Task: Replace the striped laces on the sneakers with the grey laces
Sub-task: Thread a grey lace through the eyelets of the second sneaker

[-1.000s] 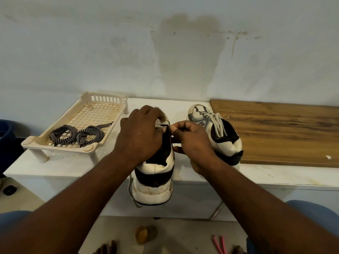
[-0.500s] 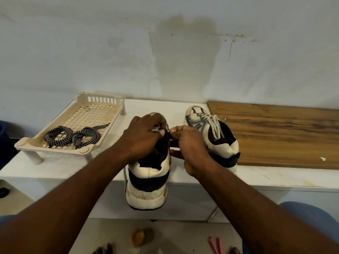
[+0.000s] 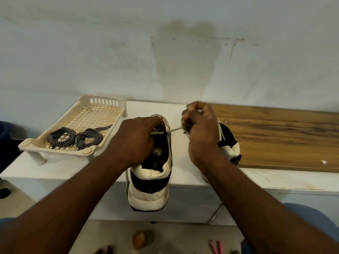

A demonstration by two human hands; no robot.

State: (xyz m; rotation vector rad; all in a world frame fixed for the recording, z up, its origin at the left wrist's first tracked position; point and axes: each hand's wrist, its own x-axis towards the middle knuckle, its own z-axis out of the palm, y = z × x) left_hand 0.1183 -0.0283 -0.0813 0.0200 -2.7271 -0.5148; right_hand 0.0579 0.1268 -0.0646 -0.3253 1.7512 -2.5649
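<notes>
Your right hand (image 3: pixel 200 129) has just pulled away from the left, up and to the right, where half a second ago the two met fingertip to fingertip at the eyelets. A short run of grey lace (image 3: pixel 175 129) now stretches taut between them, clenched in your right fist. That suggests one pass has gone through and is being drawn snug. Your left hand (image 3: pixel 135 140) stays curled over the upper of the near sneaker (image 3: pixel 150 180), gripping it steady with the heel hanging over the counter (image 3: pixel 183 173) edge. Whether those fingers also pinch the lace is hidden beneath them. The far sneaker (image 3: pixel 229 145), partly behind your right hand, looks already laced in grey. The striped laces (image 3: pixel 77 138) lie coiled in the tray (image 3: pixel 55 153), well apart, so only the remaining eyelets on this shoe seem left.
</notes>
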